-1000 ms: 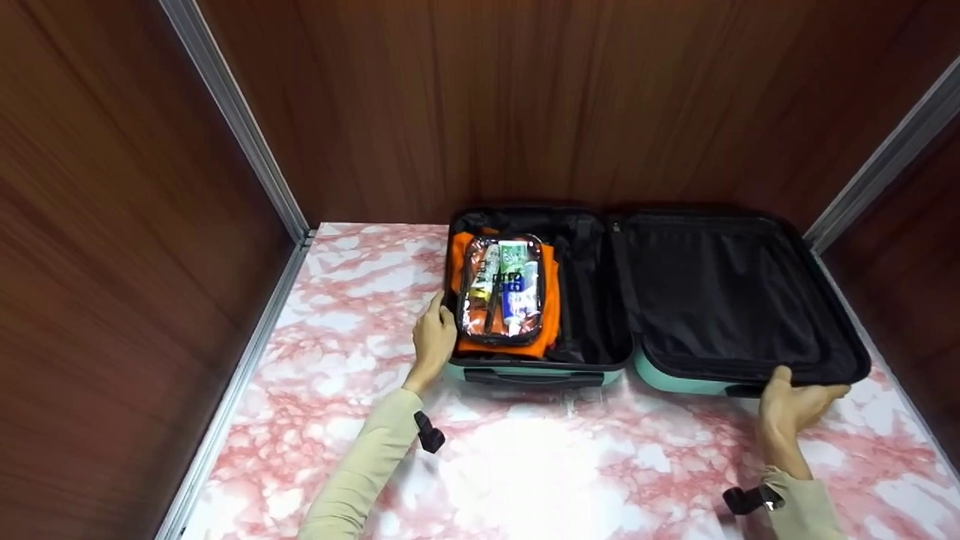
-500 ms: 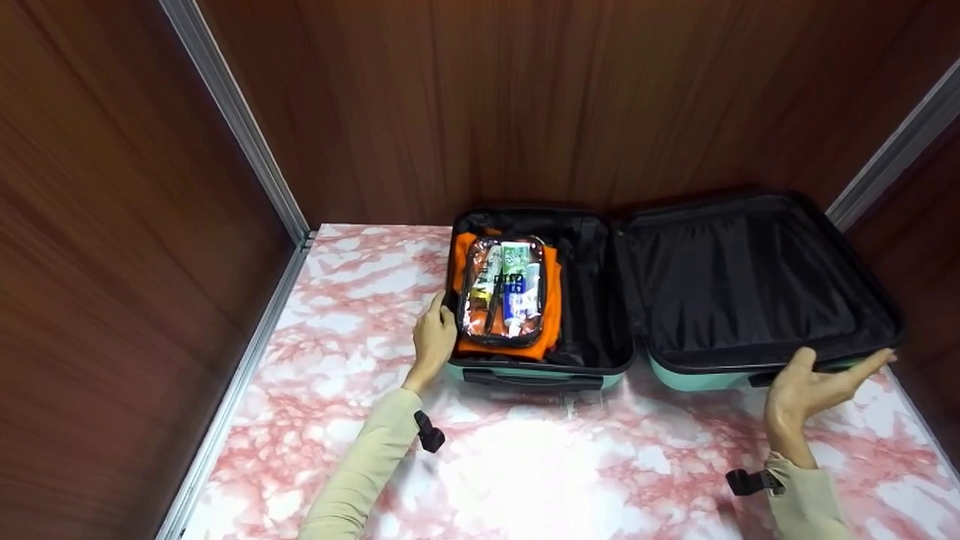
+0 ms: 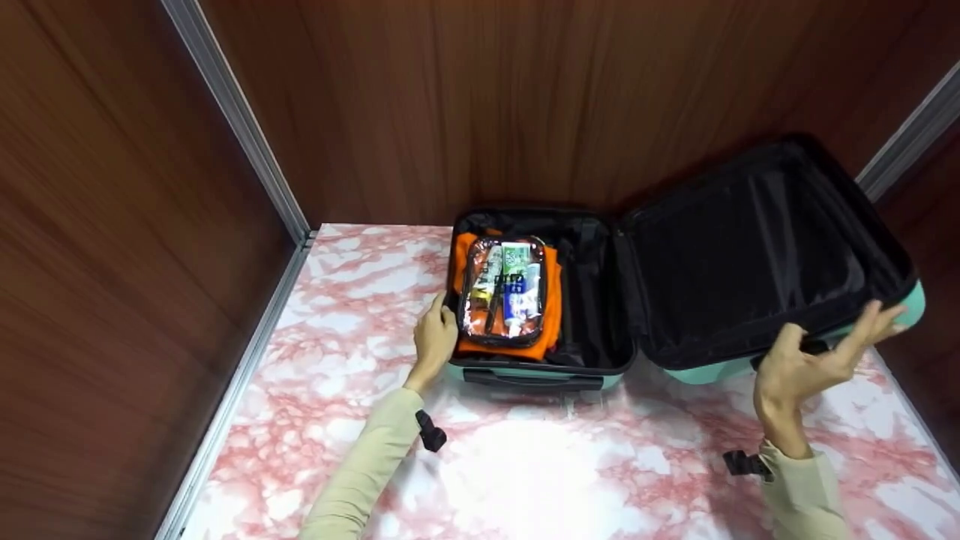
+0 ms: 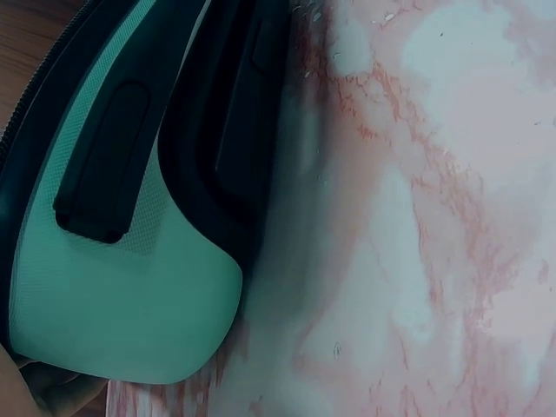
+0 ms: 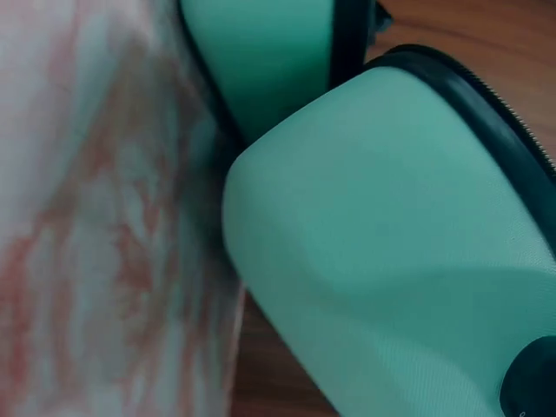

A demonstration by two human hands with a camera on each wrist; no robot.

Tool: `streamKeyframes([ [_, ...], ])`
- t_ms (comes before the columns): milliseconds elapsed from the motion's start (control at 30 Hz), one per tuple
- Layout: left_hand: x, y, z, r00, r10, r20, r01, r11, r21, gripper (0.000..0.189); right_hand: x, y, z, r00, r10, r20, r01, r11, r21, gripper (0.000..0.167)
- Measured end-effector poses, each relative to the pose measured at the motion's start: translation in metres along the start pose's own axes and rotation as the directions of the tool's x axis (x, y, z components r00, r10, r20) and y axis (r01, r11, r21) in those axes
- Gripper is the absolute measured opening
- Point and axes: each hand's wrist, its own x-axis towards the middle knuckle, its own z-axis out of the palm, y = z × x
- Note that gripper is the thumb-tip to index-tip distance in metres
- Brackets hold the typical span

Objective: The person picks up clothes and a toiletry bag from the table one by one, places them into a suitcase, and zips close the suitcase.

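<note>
Two halves make up the teal hard-shell suitcase with black lining (image 3: 589, 300), spread wide on the red-and-white marbled table (image 3: 345, 315): its base sits flat, while the lid half (image 3: 735, 262) tilts, outer edge raised. The left hand (image 3: 433, 341) touches the base's left side; I cannot tell whether its fingers curl round the wall. The right hand (image 3: 801, 375), thumb and fingers spread, supports the lid near its outer corner. The shell looks stiff, light and smooth enough to slip; the rim should give a surer hold. Inside the base, a clear black-trimmed pouch of tubes (image 3: 502, 289) lies on soft folded orange cloth (image 3: 553, 304), probably loose enough to shift.
</note>
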Motion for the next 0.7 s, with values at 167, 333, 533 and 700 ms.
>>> streamKeyframes([
  [167,0.001,-0.001,0.002,1.0,0.005,0.018,-0.005,1.0,-0.016,0.037,0.0,-0.016,0.013,0.992,-0.128,-0.01,0.128,0.992,0.022,0.058],
  [333,0.001,-0.001,0.001,0.999,-0.001,0.035,0.001,1.0,-0.009,0.038,-0.004,-0.032,0.025,0.972,-0.234,-0.026,0.235,0.961,0.148,0.054],
  [533,0.003,0.0,0.001,0.999,-0.003,0.038,0.003,1.0,0.011,0.038,-0.011,-0.053,0.041,0.942,-0.335,-0.026,0.331,0.913,0.238,0.055],
  [700,0.003,0.001,0.0,0.999,-0.011,0.033,0.011,1.0,0.018,0.039,-0.023,-0.07,0.054,0.905,-0.425,-0.003,0.41,0.872,0.268,0.051],
])
